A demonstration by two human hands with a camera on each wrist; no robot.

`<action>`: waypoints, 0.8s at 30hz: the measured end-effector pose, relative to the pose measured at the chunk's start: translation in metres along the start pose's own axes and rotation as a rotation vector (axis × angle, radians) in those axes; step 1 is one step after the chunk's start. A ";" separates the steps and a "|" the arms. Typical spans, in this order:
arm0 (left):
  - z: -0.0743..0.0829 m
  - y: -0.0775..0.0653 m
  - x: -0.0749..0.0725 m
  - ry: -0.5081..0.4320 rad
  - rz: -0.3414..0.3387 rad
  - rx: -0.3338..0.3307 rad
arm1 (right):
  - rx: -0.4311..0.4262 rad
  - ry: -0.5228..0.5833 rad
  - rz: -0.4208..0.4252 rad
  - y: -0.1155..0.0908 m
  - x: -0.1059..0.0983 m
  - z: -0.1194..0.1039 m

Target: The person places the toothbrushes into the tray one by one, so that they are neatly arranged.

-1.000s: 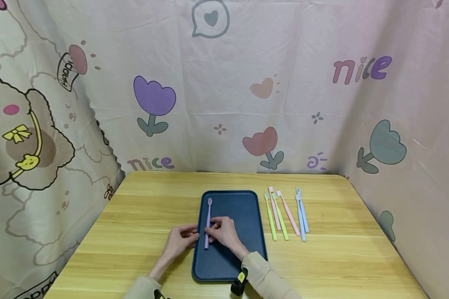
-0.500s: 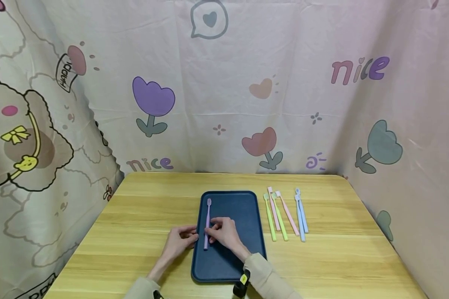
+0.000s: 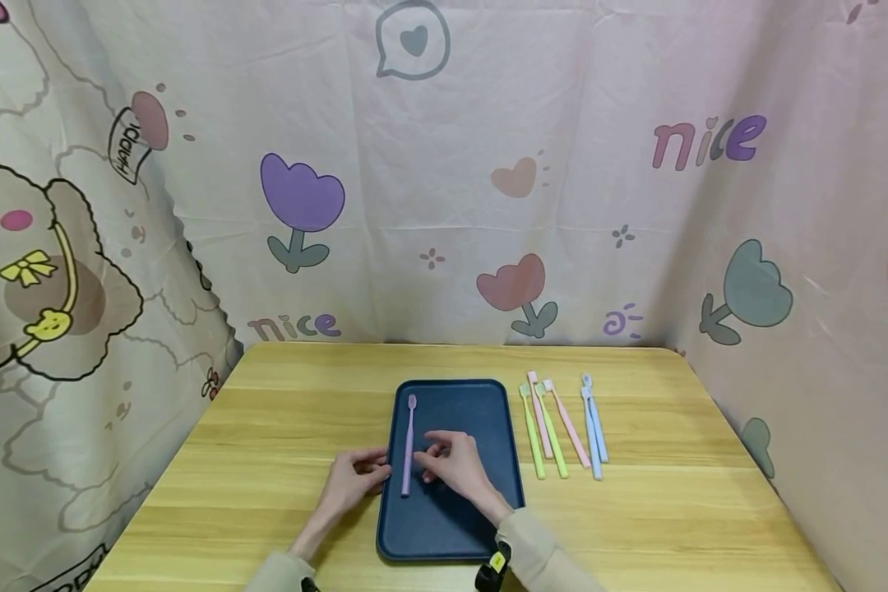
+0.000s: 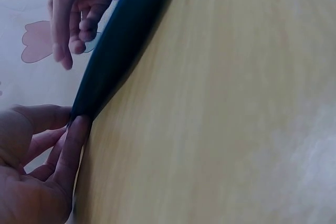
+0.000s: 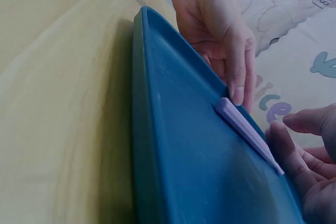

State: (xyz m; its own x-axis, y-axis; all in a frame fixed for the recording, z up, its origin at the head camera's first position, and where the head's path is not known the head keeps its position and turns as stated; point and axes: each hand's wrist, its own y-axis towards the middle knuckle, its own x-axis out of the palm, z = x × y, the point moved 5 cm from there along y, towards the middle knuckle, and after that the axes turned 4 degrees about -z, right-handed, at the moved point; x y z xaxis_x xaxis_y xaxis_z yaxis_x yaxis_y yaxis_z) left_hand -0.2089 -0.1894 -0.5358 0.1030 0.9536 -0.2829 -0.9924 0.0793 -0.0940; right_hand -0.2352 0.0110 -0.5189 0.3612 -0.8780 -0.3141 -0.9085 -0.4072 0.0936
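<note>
- The purple toothbrush (image 3: 408, 448) lies in the dark tray (image 3: 484, 419), along its left side, head toward the far end.
- Left hand (image 3: 351, 478) pinches the tray's left rim; a light hold should steady it without tipping.
- Right hand (image 3: 460, 466) hovers just right of the handle, thumb and forefinger parted, gripping nothing; best to lift away without nudging the brush.
- 2 green toothbrushes (image 3: 532, 432), 2 pink toothbrushes (image 3: 568, 426) and 2 blue toothbrushes (image 3: 592, 436) lie right of the tray; picking these singly seems wise.

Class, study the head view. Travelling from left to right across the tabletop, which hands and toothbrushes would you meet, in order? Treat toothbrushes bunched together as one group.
Left hand → purple toothbrush → right hand → bunch of green and pink toothbrushes → pair of blue toothbrushes.
</note>
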 end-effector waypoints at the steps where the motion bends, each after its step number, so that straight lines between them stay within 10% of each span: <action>1: 0.000 0.000 0.000 0.004 0.003 -0.003 | -0.008 0.004 0.004 -0.002 -0.002 0.000; 12: -0.001 -0.001 0.000 -0.016 -0.002 -0.004 | -0.034 0.015 0.081 -0.029 -0.039 -0.015; 24: -0.003 0.002 -0.001 -0.007 -0.006 0.008 | -0.063 0.098 0.235 -0.054 -0.108 0.033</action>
State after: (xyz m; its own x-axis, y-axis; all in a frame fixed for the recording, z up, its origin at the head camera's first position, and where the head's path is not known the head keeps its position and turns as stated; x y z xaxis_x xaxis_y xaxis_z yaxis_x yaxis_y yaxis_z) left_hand -0.2105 -0.1907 -0.5383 0.1083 0.9550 -0.2760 -0.9923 0.0872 -0.0877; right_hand -0.2324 0.1365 -0.5215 0.1634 -0.9692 -0.1842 -0.9561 -0.2016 0.2127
